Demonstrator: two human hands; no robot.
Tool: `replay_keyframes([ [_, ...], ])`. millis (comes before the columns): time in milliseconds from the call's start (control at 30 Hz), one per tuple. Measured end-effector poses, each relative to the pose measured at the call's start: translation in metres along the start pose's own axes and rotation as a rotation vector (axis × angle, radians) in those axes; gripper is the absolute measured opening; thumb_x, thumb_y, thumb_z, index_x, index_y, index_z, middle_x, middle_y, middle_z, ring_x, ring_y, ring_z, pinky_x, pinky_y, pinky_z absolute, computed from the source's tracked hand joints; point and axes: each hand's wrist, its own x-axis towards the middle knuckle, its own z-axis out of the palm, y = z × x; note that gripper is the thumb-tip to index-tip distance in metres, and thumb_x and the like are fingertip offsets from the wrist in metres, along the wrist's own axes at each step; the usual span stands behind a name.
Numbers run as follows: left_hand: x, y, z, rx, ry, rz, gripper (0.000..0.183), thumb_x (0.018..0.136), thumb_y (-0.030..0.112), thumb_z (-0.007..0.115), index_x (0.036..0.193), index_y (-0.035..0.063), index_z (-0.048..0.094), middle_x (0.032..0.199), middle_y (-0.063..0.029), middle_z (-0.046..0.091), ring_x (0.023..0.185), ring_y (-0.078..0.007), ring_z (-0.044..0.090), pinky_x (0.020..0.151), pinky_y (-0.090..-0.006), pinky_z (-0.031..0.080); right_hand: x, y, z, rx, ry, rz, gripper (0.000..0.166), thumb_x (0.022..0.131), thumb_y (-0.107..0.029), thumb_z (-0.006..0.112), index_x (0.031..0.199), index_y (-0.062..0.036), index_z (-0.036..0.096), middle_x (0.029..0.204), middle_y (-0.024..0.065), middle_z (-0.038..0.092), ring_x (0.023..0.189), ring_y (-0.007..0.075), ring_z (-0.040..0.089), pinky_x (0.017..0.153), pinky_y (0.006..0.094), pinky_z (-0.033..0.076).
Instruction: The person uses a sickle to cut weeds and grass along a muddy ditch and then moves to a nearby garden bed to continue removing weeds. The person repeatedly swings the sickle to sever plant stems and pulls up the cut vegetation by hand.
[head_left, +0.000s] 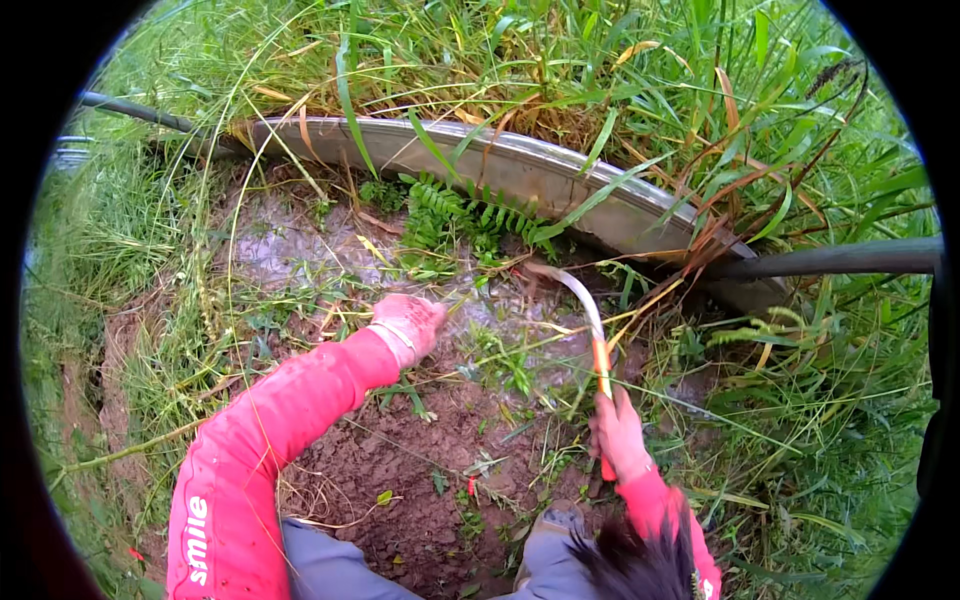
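Note:
My right hand (621, 435) grips the red and orange handle of a sickle (589, 304). Its curved metal blade reaches up and to the left over wet, muddy ground, its tip among weeds. To the left of the blade, my left hand (411, 326), muddy and with a band at the wrist, is closed, with a thin green stalk at its fingers; whether it grips the stalk is unclear. A green fern (450, 214) grows just beyond both hands, against a curved grey wall with a metallic-looking rim (525, 150).
Dark pipes (840, 259) run out from the curved wall at right and left. Tall grass (847, 420) surrounds the muddy patch. Bare brown soil (405, 465) lies near my knees, and a shoe (562, 516) rests on it. Long stems cross the view at left.

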Motion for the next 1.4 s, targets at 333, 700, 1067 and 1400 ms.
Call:
replay_keyframes([
  [333,-0.028,-0.074,0.001,0.017,-0.054,-0.172,0.015,0.08,0.022,0.047,0.083,0.0127,0.059,0.074,-0.0118,0.062,0.071,-0.0294,0.061,0.063,-0.0405,0.048,-0.013,0.047,-0.001,-0.105,0.018,0.089,0.039,0.088,-0.032,0.047,0.117,-0.006,0.041,0.06,0.0069,0.047,0.036,0.0133,0.044,0.033,0.0282,0.038],
  [700,-0.137,-0.222,-0.004,0.134,0.331,-0.632,0.041,0.078,0.016,0.057,0.118,0.0168,0.046,0.103,-0.0118,0.058,0.088,-0.0317,0.059,0.071,-0.041,0.047,-0.069,0.061,-0.049,-0.66,-0.04,-0.303,0.033,0.084,-0.017,0.048,0.113,-0.0018,0.043,0.073,0.0154,0.057,0.06,0.0345,0.057,0.056,0.0389,0.048],
  [1067,-0.072,-0.026,-0.038,0.095,-0.02,0.163,0.021,0.073,0.007,0.055,0.093,0.0137,0.053,0.078,-0.0056,0.056,0.067,-0.0249,0.06,0.056,-0.0343,0.049,-0.043,0.007,-0.012,0.19,-0.03,0.243,0.047,0.09,-0.03,0.046,0.129,-0.0093,0.029,0.064,0.0011,0.047,0.042,0.0093,0.043,0.035,0.0257,0.043],
  [1400,-0.019,0.076,-0.028,0.027,-0.222,0.418,0.065,0.081,0.007,0.041,0.14,0.0112,0.016,0.071,-0.0116,0.062,0.059,-0.0254,0.062,0.045,-0.0404,0.047,-0.018,0.021,0.003,-0.014,-0.2,0.148,0.051,0.089,-0.032,0.048,0.131,-0.0077,0.03,0.065,0.0014,0.046,0.044,0.0084,0.043,0.038,0.0242,0.041],
])
